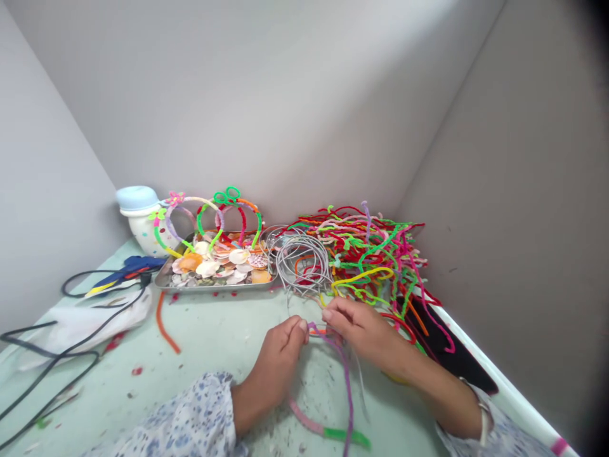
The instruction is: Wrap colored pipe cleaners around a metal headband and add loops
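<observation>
My left hand (280, 355) and my right hand (361, 330) meet above the pale green table (143, 374), their fingertips pinching a purple pipe cleaner (346, 387). That pipe cleaner runs down past my right hand to the table. A pink and green pipe cleaner (323, 431) curves beneath my hands, and a short orange piece (318, 331) shows between my fingers. Just beyond them lies a coil of thin grey wire (299, 261), next to a heap of multicoloured pipe cleaners (366, 266).
A metal tray of seashells (214, 270) stands at the back, behind pipe-cleaner hoops (209, 216) and a blue-lidded white jar (141, 219). On the left are a glue gun (124, 271), black cable (47, 363) and white plastic (85, 325). Grey walls enclose the table.
</observation>
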Demonstrator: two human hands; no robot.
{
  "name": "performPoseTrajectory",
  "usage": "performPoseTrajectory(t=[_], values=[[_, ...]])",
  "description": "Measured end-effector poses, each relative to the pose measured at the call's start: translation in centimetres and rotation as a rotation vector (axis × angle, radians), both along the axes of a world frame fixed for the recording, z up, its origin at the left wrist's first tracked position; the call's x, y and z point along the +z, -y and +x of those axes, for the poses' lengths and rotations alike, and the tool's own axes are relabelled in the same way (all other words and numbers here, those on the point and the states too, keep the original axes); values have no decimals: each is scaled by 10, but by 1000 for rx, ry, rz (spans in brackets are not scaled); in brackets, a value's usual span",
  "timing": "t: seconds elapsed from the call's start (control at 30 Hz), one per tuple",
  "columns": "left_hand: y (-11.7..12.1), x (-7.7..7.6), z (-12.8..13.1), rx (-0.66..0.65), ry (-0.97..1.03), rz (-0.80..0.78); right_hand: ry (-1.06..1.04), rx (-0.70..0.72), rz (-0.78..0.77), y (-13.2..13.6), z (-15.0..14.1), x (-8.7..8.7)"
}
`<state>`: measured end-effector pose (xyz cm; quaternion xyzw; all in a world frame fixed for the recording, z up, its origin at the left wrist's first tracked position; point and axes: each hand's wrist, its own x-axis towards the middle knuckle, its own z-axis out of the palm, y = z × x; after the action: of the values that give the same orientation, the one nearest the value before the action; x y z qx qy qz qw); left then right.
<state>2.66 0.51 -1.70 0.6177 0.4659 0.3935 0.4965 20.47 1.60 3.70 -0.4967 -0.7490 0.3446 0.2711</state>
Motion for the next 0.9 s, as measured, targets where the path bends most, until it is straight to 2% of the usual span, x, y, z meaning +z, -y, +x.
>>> performPoseTrajectory(t=[0.1,0.2,0.37,0.53,0.77,0.9], values=[[-2,-2,-1,-15,82,-48,-182,-17,-239,-1,-1,5],[-2,-1,0,-9,153,-94,-294,-57,-318,-3,0,3],[-4,8,1,3,321,-209,-586,34,-506,-11,6,-20],[-5,15,4,-30,427,-333,-592,100,-408,-14,9,-36],[-5,15,5,-22,510,-383,-591,171,-417,-12,7,-33],[-6,13,6,-41,531,-393,-578,147,-317,-8,0,-29]])
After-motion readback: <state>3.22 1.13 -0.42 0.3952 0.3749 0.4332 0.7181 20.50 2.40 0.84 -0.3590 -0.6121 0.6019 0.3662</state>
